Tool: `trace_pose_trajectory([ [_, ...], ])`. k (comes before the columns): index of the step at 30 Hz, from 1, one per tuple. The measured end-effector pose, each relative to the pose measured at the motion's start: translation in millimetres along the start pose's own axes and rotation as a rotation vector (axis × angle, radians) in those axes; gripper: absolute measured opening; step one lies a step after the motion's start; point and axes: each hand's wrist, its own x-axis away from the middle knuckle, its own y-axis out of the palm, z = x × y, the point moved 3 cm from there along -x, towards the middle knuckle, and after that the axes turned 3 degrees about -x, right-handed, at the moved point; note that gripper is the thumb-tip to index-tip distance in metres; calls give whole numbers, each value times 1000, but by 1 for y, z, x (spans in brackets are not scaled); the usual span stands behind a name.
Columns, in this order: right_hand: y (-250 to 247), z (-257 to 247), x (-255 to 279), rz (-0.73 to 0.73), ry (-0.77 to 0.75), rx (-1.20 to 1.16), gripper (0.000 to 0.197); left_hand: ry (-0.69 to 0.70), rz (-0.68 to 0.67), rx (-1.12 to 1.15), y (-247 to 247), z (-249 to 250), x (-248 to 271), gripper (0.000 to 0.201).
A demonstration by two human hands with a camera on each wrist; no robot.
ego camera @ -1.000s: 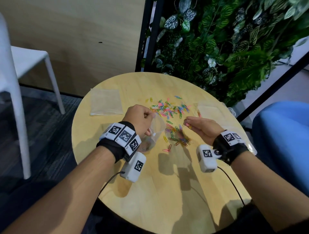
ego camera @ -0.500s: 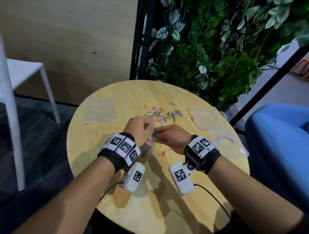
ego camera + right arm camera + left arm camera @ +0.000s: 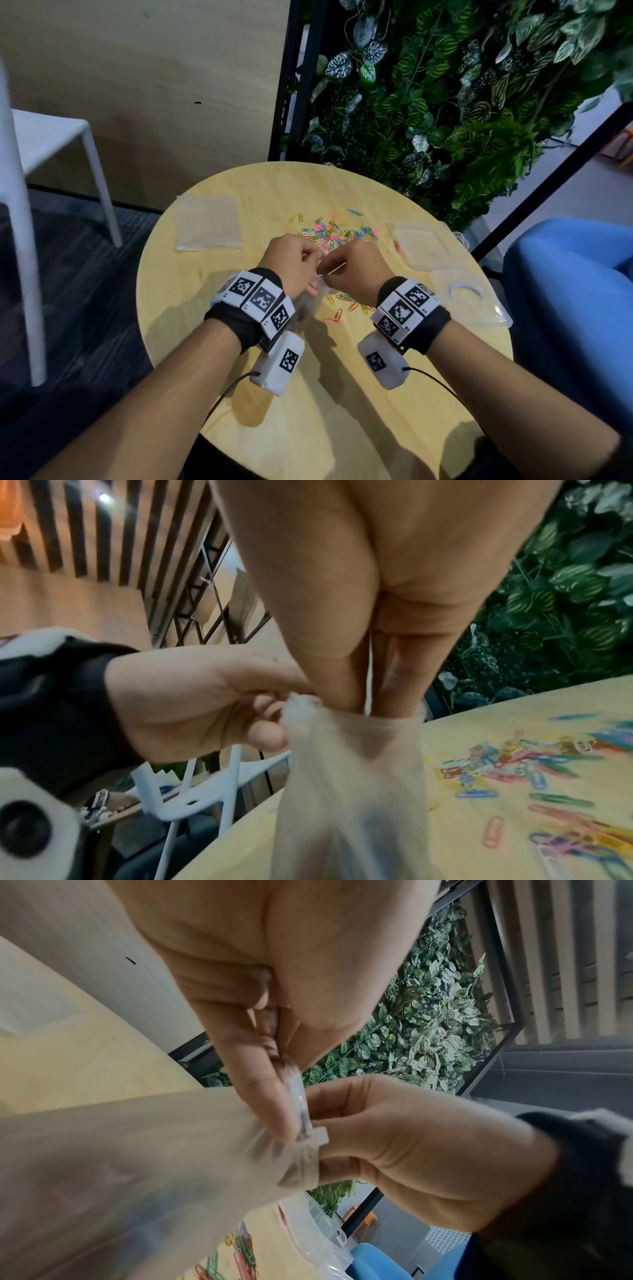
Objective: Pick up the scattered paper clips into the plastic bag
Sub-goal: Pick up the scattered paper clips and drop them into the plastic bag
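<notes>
Above the round wooden surface (image 3: 212, 308), the left hand (image 3: 291, 260) pinches the top edge of the clear plastic bag (image 3: 349, 791) between thumb and fingers, and the right hand (image 3: 356, 270) has its fingertips (image 3: 346, 693) pushed into the bag's mouth, seemingly pinched on the rim or on something small, though the blur hides which. Colourful paper clips (image 3: 337, 231) lie scattered on the surface beyond the hands, with more clips (image 3: 346, 305) just below the bag.
</notes>
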Motion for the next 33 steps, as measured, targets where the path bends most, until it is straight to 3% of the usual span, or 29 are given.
trace_pose_trajectory([
  [2,-2,2,-3,-87,-67,-48,14,6,5,12,-3,1,0,18],
  [4,-4,6,-4,-199,-70,-284,15,14,24,11,-8,-1,-1,19],
  [6,-13,24,-13,-144,43,-645,18,15,50,8,-14,-4,-3,19],
  [7,-16,41,-21,-46,97,-697,19,18,71,7,-18,-5,-5,19],
  [9,-22,82,-44,143,188,-400,20,18,102,8,-25,-8,-9,18],
  [11,-19,117,-63,90,328,79,33,13,116,20,-29,-9,-12,18],
  [12,-14,131,-70,38,422,186,45,8,122,29,-30,-10,-14,19],
  [18,18,183,-117,-14,621,328,63,-5,140,40,-34,-12,-19,20],
  [23,27,176,-142,13,591,353,54,-13,140,32,-37,-19,-20,20],
  [31,37,140,-138,-154,404,507,38,-10,131,23,-38,-20,-20,20],
  [33,36,140,-137,-173,455,549,35,-9,123,21,-36,-20,-21,20],
])
